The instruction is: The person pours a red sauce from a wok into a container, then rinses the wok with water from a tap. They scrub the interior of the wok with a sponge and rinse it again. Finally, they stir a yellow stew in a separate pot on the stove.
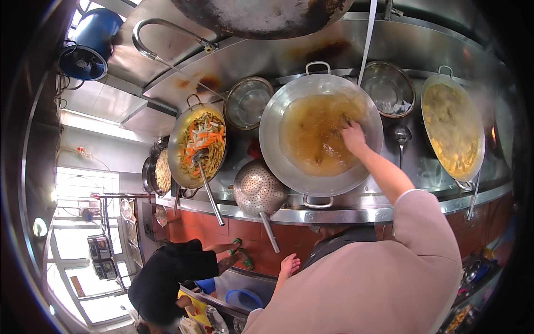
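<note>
My right hand (353, 135) reaches into a large metal wok (273, 125), its fingertips at the surface of a cloudy brown liquid (313, 133). Whether the fingers hold anything in the liquid cannot be made out. Down by my side, my left hand (290, 264) is bare, with fingers slightly apart. Against the wok's lower left leans a perforated metal strainer ladle (258, 185), handle over the counter edge. A metal ladle (402, 135) rests to the wok's right.
On the left, a wok (177, 142) holds sliced vegetables and a ladle (210, 196). A steaming wok (452, 129) with yellowish food stands right. Two metal basins (249, 102) (388, 87) sit behind. A curved tap (144, 37) overhangs. A person in black (175, 267) works behind, left.
</note>
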`<state>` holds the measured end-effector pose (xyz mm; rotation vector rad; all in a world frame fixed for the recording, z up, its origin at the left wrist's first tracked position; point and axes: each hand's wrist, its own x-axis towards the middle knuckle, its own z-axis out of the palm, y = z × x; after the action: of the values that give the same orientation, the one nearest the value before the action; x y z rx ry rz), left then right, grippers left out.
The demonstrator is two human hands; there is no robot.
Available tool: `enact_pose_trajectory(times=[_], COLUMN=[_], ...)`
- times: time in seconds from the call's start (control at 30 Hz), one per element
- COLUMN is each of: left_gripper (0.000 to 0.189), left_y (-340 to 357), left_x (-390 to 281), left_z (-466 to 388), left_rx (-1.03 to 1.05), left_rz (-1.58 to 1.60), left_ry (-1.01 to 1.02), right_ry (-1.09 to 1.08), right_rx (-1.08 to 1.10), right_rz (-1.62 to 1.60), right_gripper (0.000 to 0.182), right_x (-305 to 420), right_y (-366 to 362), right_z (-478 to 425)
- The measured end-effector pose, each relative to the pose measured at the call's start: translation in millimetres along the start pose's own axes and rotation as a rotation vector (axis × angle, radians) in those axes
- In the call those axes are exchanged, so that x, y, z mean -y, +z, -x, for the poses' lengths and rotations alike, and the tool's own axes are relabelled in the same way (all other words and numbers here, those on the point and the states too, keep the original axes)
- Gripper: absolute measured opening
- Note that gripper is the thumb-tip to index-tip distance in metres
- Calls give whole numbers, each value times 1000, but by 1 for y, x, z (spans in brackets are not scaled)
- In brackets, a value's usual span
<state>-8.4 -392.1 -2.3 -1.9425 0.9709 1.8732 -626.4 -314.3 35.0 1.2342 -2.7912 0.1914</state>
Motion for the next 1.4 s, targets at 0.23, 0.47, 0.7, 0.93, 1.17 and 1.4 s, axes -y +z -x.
enact_pose_trajectory(times=[0.23,0.47,0.7,0.93,1.17,1.4], left_gripper=[32,42,54,73,69,58], left_y=[-5,-31,-86,-122,-67,-16], left_x=[48,73,101,156,86,15], left_z=[-25,-4,32,7,-26,-5], left_rx=[-11,-71,-134,51,-17,52], left_rz=[86,182,226,324,173,92], left_ry=[-77,-89,-99,56,8,62], right_ry=[-223,-203,152,272,-8,-170], right_rx=[296,-96,-136,-11,275,442], right_rz=[-103,396,-492,-912,-993,-41], right_gripper=[23,23,42,49,38,28], right_x=[25,-56,112,278,228,40], right_y=[-10,-20,25,-20,-66,-79], right_z=[22,-98,-215,-125,34,80])
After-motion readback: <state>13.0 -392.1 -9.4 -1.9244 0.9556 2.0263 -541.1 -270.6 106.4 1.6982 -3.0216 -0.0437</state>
